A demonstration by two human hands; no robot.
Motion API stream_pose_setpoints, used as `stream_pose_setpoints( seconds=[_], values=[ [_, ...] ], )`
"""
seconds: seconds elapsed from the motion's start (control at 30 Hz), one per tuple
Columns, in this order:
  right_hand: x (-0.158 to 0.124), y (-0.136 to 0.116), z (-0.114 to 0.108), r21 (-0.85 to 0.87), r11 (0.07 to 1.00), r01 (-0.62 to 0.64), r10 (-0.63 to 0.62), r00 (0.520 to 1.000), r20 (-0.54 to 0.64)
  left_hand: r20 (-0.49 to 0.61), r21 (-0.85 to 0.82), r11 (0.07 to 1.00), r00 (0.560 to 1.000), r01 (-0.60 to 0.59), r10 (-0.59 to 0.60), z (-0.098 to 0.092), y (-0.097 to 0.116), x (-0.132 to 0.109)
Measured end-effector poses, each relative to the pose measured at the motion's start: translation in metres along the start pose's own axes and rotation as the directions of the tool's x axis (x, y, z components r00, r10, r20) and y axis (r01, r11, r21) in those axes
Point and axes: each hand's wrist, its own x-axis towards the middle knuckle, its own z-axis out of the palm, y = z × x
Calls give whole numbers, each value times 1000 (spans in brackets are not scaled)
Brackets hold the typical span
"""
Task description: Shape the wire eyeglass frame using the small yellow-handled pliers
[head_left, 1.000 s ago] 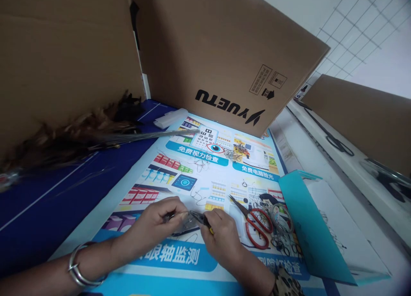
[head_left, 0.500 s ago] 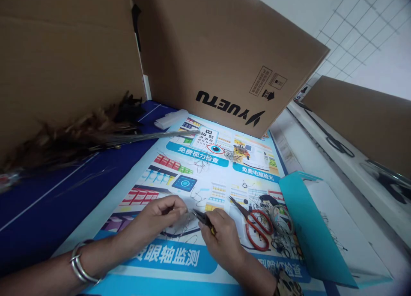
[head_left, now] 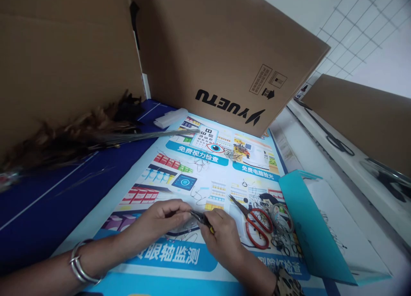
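Observation:
My right hand (head_left: 223, 234) is wrapped round a pair of pliers (head_left: 202, 219) with dark jaws and a bit of yellow on the handle. The jaws point left and reach the fingertips of my left hand (head_left: 167, 216). Those fingers are pinched together; what lies between them is too small to make out. Below the pliers, thin wire pieces (head_left: 184, 237) lie on the printed sheet (head_left: 167, 283). Scissors with red handles (head_left: 259, 228) rest right of my right hand, beside a coil of wire (head_left: 282, 217) and a tangle of small loops.
An open turquoise box (head_left: 316, 231) with thin wire pieces stands at the right. Large cardboard panels (head_left: 224, 52) rise behind. Brown feathers (head_left: 80, 133) and long thin rods (head_left: 147, 136) lie at the left, near a white block (head_left: 170, 118). Small metal bits (head_left: 236, 153) sit farther back.
My left hand has moved slightly right, and its fingertips now meet the jaws of the pliers. My right hand has barely moved, still gripping the pliers.

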Motion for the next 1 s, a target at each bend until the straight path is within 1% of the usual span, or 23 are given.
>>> stream_pose_setpoints(
  seconds=[0.1, 0.23, 0.43, 0.57, 0.7, 0.83, 0.9, 1.0],
  values=[
    [0, 0, 0, 0, 1000, -4, 4, 1000, 0, -8, 44, 999, 1000, -3, 3, 0, -1, 0],
    [1, -1, 0, -2, 1000, -9, 9, 1000, 7, -33, 99, 995, 999, -34, 37, 0, -4, 0],
    [1, -2, -3, -2, 1000, 11, -11, 999, 53, -37, 220, 971, 994, -93, 103, -2, -8, 0],
    [2, -2, -7, 23, 999, 22, -24, 996, 83, -42, 244, 962, 990, -120, 134, -2, -10, 0],
    [3, -3, -8, 47, 999, 8, -13, 994, 106, -46, 228, 965, 988, -130, 144, -2, -11, 0],
    [3, -5, -6, 27, 999, -40, 37, 994, 103, -41, 154, 984, 995, -89, 96, -1, -7, 1],
    [3, -6, -5, 23, 997, -73, 70, 992, 103, -60, 100, 993, 996, -64, 70, -1, -4, 1],
    [2, -6, -5, 34, 993, -111, 108, 989, 99, -119, 12, 999, 992, -34, 35, -1, -2, 0]
  ],
)
